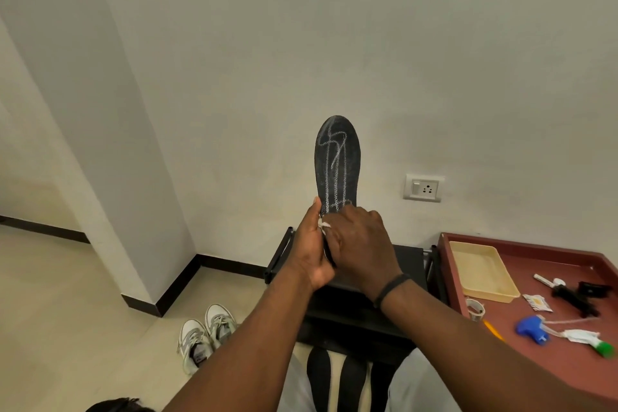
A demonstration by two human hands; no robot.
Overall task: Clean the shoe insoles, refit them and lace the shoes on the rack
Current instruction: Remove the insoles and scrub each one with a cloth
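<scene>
Holding: dark, chalk-scribbled foam insole (337, 160) is gripped upright by left hand (312, 244)
Wiping: white cloth scrap (323, 223) is pinched by right hand (363, 244) against insole

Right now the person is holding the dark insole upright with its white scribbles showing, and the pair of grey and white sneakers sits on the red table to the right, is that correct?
Not quite. In the head view the sneakers stand on the floor to the left, not on the red table. The rest holds: the left hand grips the upright insole, scribbles showing.
</scene>
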